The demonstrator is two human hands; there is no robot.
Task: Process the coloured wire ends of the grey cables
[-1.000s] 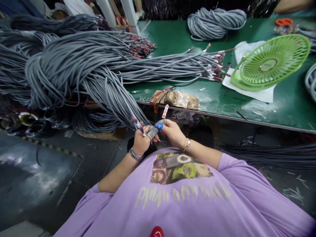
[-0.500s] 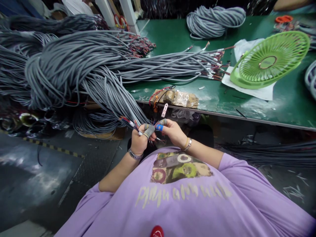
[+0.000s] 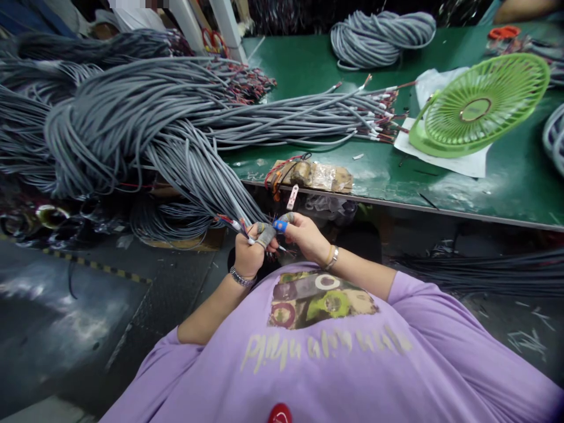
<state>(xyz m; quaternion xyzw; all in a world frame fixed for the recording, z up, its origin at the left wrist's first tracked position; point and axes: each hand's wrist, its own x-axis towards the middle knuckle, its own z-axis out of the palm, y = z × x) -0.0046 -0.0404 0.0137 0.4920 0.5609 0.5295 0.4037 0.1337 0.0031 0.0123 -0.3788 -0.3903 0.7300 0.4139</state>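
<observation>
My left hand [image 3: 252, 249], with grey finger covers, is closed around the stripped end of a grey cable [image 3: 238, 226]. Thin coloured wires fan out on both sides of its fingers. Close beside it, my right hand [image 3: 306, 235] is pinched, with blue tape on one finger and a grey cover on another. Its fingertips meet the thin wires near the left fingers; the exact wire is too small to make out. A thick bundle of grey cables [image 3: 202, 164] hangs over the table edge down to my hands.
The green table [image 3: 383, 194] carries more grey cables [image 3: 291, 120] with bared ends, a coiled cable [image 3: 383, 38], a green fan [image 3: 480, 108] and a taped block [image 3: 324, 175] at its front edge. Orange-handled scissors [image 3: 504, 32] lie at the back right. Coils [image 3: 171, 223] sit below the left side.
My right hand has shifted very slightly left, closer to the left fingers. The left hand keeps its hold on the cable end. The whole view has moved a little.
</observation>
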